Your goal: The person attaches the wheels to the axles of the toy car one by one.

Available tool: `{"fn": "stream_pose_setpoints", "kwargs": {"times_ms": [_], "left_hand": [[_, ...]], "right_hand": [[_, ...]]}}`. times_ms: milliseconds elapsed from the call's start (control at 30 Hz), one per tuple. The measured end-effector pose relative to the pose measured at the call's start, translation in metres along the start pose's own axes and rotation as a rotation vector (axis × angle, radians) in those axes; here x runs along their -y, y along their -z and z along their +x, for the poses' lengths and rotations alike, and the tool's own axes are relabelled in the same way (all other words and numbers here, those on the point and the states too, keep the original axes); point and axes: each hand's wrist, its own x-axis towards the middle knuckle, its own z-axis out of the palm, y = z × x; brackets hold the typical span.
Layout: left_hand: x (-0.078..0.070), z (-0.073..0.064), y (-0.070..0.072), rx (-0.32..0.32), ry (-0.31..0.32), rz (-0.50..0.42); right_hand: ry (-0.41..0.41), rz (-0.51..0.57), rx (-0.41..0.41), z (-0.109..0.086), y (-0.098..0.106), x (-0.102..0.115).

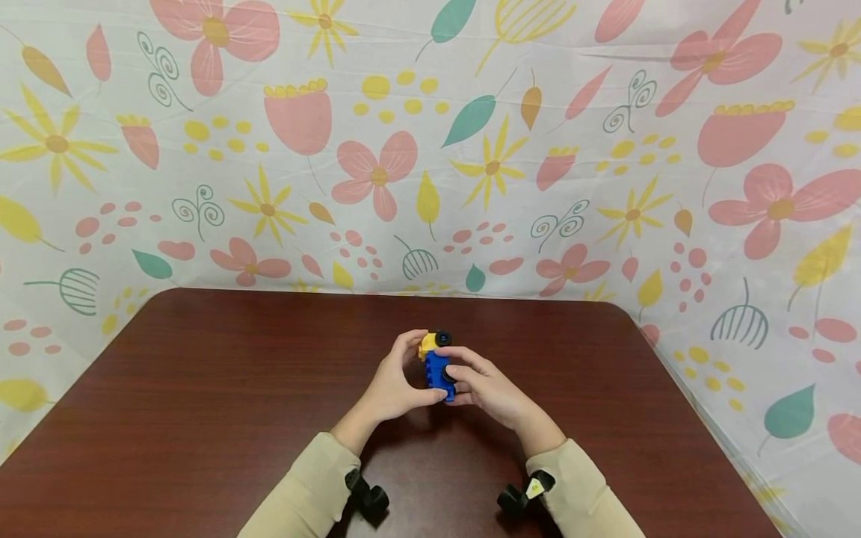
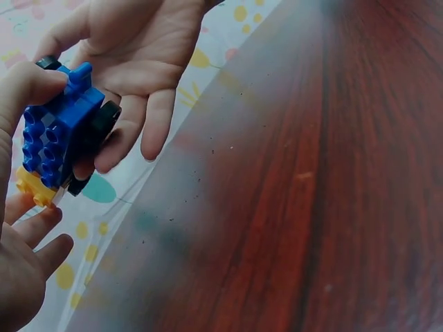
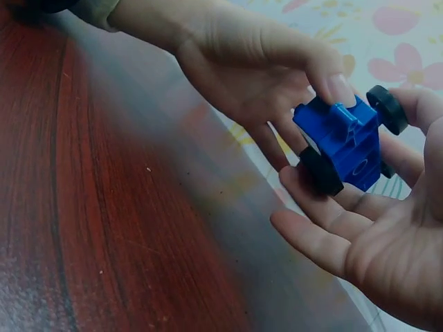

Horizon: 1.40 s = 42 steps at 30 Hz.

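A blue toy car (image 1: 436,371) built of studded bricks, with a yellow brick (image 1: 427,344) at its far end and black wheels, is held between both hands above the table. My left hand (image 1: 390,385) grips it lengthwise: the thumb presses on the near blue end, and the fingers reach the yellow end. From the other side, my right hand (image 1: 496,390) holds the car by its wheels. In the left wrist view, rows of studs show on the blue body (image 2: 52,138). The right wrist view shows a black wheel (image 3: 322,171) resting against the right hand's fingers.
A dark red-brown wooden table (image 1: 235,388) lies beneath the hands. Behind it hangs a white cloth (image 1: 430,97) printed with flowers and leaves. Black wrist cameras (image 1: 374,502) sit at both beige cuffs.
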Motion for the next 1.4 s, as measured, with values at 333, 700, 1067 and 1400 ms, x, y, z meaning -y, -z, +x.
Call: {"fn": "stream_pose_setpoints", "kwargs": {"times_ms": [333, 700, 1067, 1400], "left_hand": [[-0.0008, 0.0001, 0.0008, 0.007, -0.025, 0.01], [-0.0034, 0.0003, 0.0018, 0.008, -0.005, 0.009], [-0.0064, 0.0009, 0.004, 0.013, 0.017, 0.046], [-0.0046, 0.0006, 0.0049, -0.025, 0.066, 0.01]], "right_hand": [[0.035, 0.059, -0.005, 0.0011, -0.0025, -0.0024], [0.064, 0.058, -0.029, 0.0014, -0.003, -0.0037], [0.085, 0.032, -0.067, 0.0021, -0.005, -0.0058], [0.095, -0.141, -0.074, -0.0011, 0.0, -0.0008]]}}
